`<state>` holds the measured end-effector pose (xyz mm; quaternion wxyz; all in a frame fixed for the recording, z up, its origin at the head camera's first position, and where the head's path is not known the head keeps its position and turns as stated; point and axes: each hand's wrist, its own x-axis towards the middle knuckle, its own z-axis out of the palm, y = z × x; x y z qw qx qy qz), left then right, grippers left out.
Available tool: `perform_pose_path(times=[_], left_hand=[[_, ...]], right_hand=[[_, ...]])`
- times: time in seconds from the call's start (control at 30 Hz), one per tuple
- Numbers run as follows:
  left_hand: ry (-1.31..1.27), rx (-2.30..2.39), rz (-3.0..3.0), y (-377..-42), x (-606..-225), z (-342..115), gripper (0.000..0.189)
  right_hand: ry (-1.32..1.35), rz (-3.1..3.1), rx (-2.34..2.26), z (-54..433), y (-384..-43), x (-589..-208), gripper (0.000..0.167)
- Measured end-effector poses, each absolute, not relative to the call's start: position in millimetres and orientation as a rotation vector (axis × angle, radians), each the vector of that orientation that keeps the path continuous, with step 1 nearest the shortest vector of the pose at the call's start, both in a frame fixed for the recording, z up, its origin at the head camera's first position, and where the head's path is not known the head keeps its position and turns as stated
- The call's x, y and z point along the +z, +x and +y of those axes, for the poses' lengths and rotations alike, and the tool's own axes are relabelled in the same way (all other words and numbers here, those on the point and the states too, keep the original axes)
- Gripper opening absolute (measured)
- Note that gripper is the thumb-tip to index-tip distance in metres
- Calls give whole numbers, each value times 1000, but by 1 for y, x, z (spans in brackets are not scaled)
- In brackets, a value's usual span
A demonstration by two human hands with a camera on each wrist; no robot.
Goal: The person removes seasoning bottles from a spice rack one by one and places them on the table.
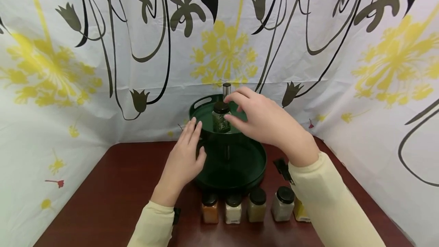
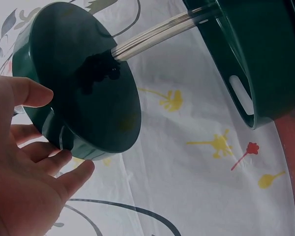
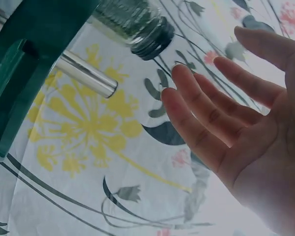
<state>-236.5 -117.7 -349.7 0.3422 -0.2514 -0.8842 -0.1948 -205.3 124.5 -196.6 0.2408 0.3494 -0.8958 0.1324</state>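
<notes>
A spice jar (image 1: pixel 221 119) with a dark lid and greenish contents stands on the upper tray (image 1: pixel 205 115) of a green two-tier stand. My right hand (image 1: pixel 262 119) hovers beside the jar's lid with fingers spread; in the right wrist view a gap separates the fingertips from the jar (image 3: pixel 137 24). On the left, my left hand (image 1: pixel 185 153) is at the upper tray's side, fingers extended. The left wrist view shows that hand (image 2: pixel 34 162) beside the tray's wall (image 2: pixel 27 64); whether the fingertips touch it I cannot tell.
The lower green tray (image 1: pixel 233 170) sits on the dark red table (image 1: pixel 137 178). In front of it stand several spice jars in a row, among them an orange one (image 1: pixel 210 213) and a yellow one (image 1: pixel 301 213). A metal pole (image 1: pixel 226 89) rises through the stand. Patterned cloth (image 1: pixel 103 68) surrounds the table.
</notes>
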Motion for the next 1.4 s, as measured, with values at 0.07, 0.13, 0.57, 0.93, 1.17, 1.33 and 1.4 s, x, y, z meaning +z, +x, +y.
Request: perform_pose_path(times=[0.07, 0.13, 0.57, 0.93, 1.17, 1.33, 1.4], left_hand=[[-653, -504, -2293, -236, -351, -118, 70], [-653, -507, -2295, -236, -351, -119, 70], [-668, -497, -2305, -236, -347, -117, 71], [-654, -498, -2300, -237, -350, -119, 71], [-658, -497, -2292, -237, -350, -120, 71], [-671, -494, -2256, -237, -349, -119, 67], [-679, -487, -2223, -237, -349, -118, 65]], right_hand=[[952, -2525, 339, 120, -215, -192, 42], [950, -2610, 314, 115, -223, -189, 45], [863, -2801, 190, 107, -246, -191, 49], [836, -2755, 275, 103, -258, -203, 54], [863, -2542, 416, 101, -257, -206, 47], [860, -2444, 435, 99, -251, -203, 44], [866, -2437, 434, 99, -249, -202, 43]])
